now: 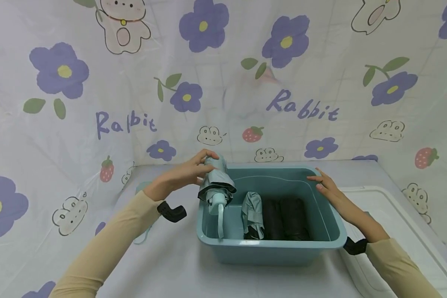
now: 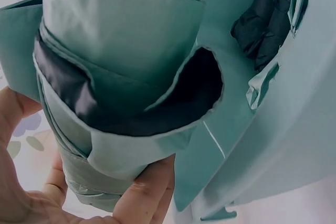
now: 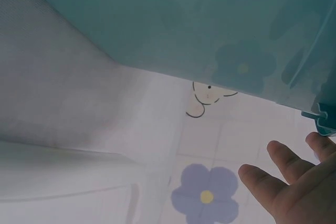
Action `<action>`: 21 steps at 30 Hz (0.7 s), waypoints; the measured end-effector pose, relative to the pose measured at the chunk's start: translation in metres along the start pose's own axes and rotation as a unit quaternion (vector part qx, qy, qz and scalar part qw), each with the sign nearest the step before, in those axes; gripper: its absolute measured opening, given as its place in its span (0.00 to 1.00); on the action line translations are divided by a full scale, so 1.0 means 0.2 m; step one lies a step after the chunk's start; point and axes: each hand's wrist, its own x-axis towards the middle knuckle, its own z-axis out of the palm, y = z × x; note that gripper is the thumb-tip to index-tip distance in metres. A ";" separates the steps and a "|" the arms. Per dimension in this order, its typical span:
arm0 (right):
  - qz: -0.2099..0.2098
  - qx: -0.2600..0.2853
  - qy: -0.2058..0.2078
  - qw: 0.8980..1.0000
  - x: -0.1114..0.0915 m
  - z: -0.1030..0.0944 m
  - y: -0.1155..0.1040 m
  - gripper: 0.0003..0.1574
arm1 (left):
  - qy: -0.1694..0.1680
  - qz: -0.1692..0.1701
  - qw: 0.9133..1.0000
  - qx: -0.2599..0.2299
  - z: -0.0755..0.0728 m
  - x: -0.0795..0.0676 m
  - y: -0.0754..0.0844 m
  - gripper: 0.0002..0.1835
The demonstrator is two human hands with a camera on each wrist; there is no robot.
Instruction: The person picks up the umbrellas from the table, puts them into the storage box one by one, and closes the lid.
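Observation:
My left hand (image 1: 190,171) grips a folded light-teal umbrella (image 1: 217,182) over the left end of a teal plastic bin (image 1: 275,245). Its handle and wrist strap point toward me, and the loose canopy edge shows a black lining. In the left wrist view, fingers and thumb wrap the umbrella's fabric (image 2: 121,40). Inside the bin lie a second folded teal umbrella (image 1: 252,213) and two black rolled bundles (image 1: 293,217), side by side. At the bin's right rim, my right hand (image 1: 329,192) has its fingers extended, fingertips right at the edge.
To the right of the bin a white lid (image 1: 391,231) lies flat on the table. Partly hidden behind my left forearm is a teal item with a thin strap (image 1: 143,236). A patterned curtain (image 1: 223,82) with flowers and rabbits hangs behind the table.

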 end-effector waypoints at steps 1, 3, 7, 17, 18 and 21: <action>0.000 0.000 0.000 1.000 0.00 0.00 0.00 0.26 | 0.001 0.001 1.000 0.005 0.00 0.01 -0.01 0.19; 0.001 0.001 0.000 1.000 0.00 0.00 0.00 0.26 | 0.002 0.001 1.000 0.012 0.01 0.02 -0.01 0.19; 0.003 0.002 0.000 1.000 0.00 0.00 0.00 0.26 | -0.001 -0.006 1.000 0.020 0.03 0.04 -0.01 0.20; -0.002 -0.001 0.003 1.000 0.00 0.00 -0.02 0.25 | -0.007 -0.033 0.997 0.063 0.10 0.08 0.00 0.18; -0.003 -0.001 0.002 1.000 0.00 0.00 -0.02 0.25 | -0.011 -0.033 0.997 0.065 0.11 0.09 0.00 0.18; -0.005 0.001 0.001 1.000 0.00 0.00 -0.02 0.25 | -0.019 -0.032 0.997 0.072 0.12 0.10 -0.01 0.18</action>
